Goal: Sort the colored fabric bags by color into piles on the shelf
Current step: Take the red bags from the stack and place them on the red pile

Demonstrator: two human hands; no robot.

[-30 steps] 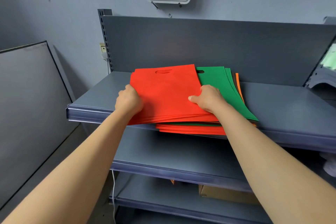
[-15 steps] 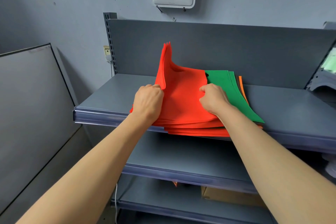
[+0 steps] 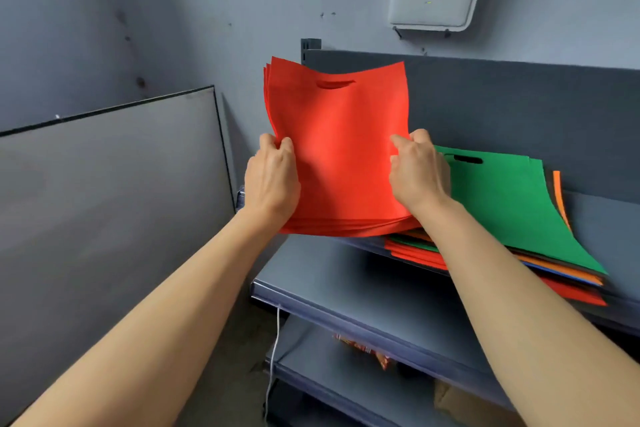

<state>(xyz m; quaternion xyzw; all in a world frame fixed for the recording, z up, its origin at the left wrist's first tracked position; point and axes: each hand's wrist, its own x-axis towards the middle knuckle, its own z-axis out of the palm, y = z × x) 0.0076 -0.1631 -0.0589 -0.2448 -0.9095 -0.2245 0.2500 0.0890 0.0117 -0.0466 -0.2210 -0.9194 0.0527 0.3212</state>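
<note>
Soft even indoor light, dim below the flat red fabric bags [image 3: 339,156]; motion blur on green fabric bag [image 3: 512,204] to their right, wide-angle bending at edges.

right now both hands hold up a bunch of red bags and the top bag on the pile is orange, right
Not orange: the head view shows a green bag on top of the pile. The left hand and right hand do hold up the red bags.

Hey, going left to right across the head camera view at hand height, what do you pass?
Grey board → left hand → red bags, held up → right hand → green bag → orange bag edge.
</note>
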